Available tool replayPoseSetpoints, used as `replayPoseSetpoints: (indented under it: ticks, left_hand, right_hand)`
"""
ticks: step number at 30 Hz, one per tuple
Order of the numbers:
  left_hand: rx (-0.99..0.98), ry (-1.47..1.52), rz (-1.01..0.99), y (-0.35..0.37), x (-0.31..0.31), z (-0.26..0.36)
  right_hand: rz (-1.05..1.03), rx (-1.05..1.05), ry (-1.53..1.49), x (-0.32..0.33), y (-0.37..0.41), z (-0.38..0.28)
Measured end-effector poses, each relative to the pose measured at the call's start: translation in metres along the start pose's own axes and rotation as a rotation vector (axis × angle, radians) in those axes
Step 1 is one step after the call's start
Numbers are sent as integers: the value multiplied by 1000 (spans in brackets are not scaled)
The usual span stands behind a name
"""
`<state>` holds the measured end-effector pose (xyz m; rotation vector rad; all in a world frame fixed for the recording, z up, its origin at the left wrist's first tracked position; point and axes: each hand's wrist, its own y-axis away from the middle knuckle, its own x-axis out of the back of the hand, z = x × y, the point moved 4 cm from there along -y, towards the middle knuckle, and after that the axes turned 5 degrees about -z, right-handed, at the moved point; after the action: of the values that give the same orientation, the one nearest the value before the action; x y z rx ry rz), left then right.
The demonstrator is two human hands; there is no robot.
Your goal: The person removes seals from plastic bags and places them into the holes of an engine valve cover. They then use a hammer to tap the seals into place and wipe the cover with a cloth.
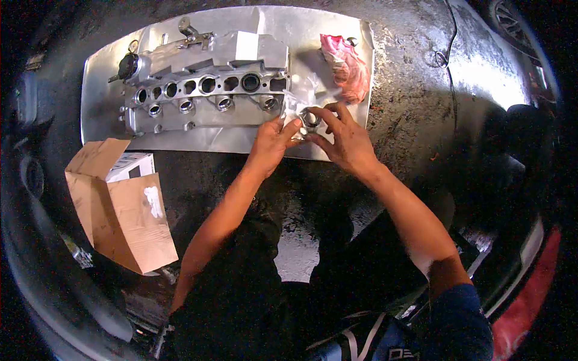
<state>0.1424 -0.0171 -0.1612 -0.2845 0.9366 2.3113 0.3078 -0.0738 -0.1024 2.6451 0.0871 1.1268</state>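
Observation:
My left hand [271, 144] is closed on a crumpled clear plastic bag [294, 110] at the near right corner of an aluminium engine valve cover [223, 47]. Thumb and fingers of my right hand [352, 143] curl round a small ring-shaped seal [312, 119], which lies against the bag. The valve cover rests on a metal sheet [99, 84], with a row of round and oblong openings along its middle. A dark ring [250, 82] sits in the rightmost round opening. At its left end is a black oil filler cap [128, 65].
A red and pink rag [348, 69] lies on the sheet's right side. Below left stands an open cardboard box [144, 222] with a white printed box [133, 167] inside. A black cable [448, 48] runs over the dark floor, and a wheel [512, 24] shows at top right.

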Motion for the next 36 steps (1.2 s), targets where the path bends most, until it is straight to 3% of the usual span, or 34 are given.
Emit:
replayPoseSetpoints:
  ticks: [3,4,7,10,13,17,20,24,30,36]
  left_hand:
    - [0,-142,14,-6,7,-9]
    - [-18,-156,8,-10,10,-13]
    - [-43,-396,105,-18,17,-11]
    - [-664,-1326,524,11,-17,37]
    - [-831,-1164,287,16,-33,61]
    - [-579,-872,195,2,-37,59]
    - [-460,-702,145,-1,-33,49]
    - [-305,-420,64,-10,-21,24]
    - [-231,-338,156,-11,-13,29]
    - [-197,-140,56,-16,-19,22]
  right_hand:
    - [-30,-38,-88,-3,-6,23]
    - [56,-10,-66,-2,-10,25]
    - [97,-283,-349,9,-6,31]
    - [142,-254,-396,9,-8,42]
    - [107,-190,-299,22,-7,19]
    - [102,-132,-416,14,-4,12]
    - [9,-148,-370,15,-5,13]
    - [25,44,-181,7,-2,12]
    - [56,-59,-331,12,-5,-5]
    - [67,-24,-351,-3,-6,9]
